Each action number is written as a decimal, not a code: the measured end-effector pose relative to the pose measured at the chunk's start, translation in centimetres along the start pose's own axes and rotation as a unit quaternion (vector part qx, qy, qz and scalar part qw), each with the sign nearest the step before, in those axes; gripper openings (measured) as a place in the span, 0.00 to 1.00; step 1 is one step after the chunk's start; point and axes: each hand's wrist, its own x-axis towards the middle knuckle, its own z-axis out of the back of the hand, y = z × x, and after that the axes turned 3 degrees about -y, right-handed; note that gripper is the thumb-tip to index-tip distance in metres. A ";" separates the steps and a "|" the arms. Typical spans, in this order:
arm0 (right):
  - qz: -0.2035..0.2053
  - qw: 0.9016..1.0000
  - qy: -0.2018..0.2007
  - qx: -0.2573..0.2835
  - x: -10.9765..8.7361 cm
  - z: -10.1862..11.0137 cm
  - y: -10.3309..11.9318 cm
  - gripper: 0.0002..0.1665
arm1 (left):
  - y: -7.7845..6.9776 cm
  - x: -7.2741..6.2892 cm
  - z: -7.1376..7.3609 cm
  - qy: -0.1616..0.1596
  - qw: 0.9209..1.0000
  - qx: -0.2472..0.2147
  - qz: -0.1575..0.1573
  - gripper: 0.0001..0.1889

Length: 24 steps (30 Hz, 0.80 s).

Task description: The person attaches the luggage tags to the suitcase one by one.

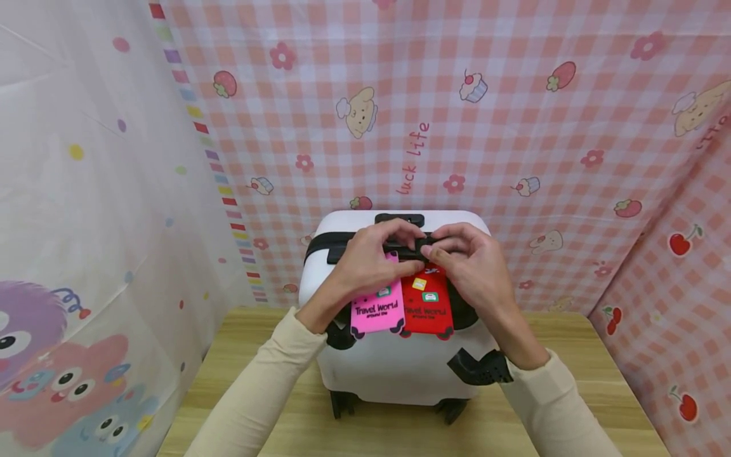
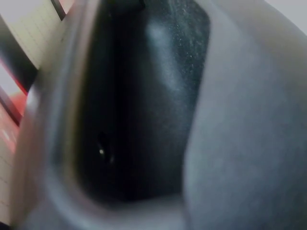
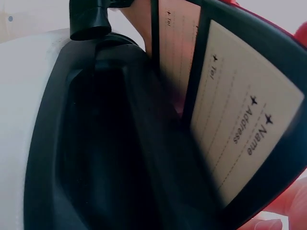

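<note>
A white suitcase stands upright, with a black handle and a black band near its top. A pink luggage tag and a red luggage tag hang side by side at the handle. My left hand curls over the handle, its thumb at the red tag's top. Fingers of my right hand pinch a black strap by the left fingertips; the fingers partly hide it. Lined cards show on the tags' backs in the right wrist view. A black recess fills the left wrist view.
The suitcase stands on a wood-grain surface, its wheels showing below. A pink checked curtain hangs close behind and at the right; a white printed curtain is at the left. A black wrist mount juts from my right wrist.
</note>
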 end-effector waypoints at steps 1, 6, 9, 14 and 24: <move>-0.005 1.000 0.002 -0.006 0.0 0.0 0.1 0.16 | 0.0 0.0 0.0 0.000 1.000 -0.001 0.000 0.16; -0.021 0.999 0.017 -0.023 0.1 0.2 0.4 0.15 | -0.1 0.0 0.0 0.002 1.000 0.000 0.002 0.16; -0.032 0.999 0.024 -0.027 0.2 0.3 0.6 0.15 | -0.1 0.0 0.0 0.003 1.000 0.002 0.004 0.16; -0.048 0.998 0.029 -0.029 0.5 0.4 0.7 0.16 | -0.2 -0.1 0.0 0.006 1.000 0.003 0.005 0.16; -0.057 0.997 0.041 -0.025 0.8 0.5 0.7 0.15 | 0.0 -0.1 0.1 0.007 1.000 0.003 -0.004 0.16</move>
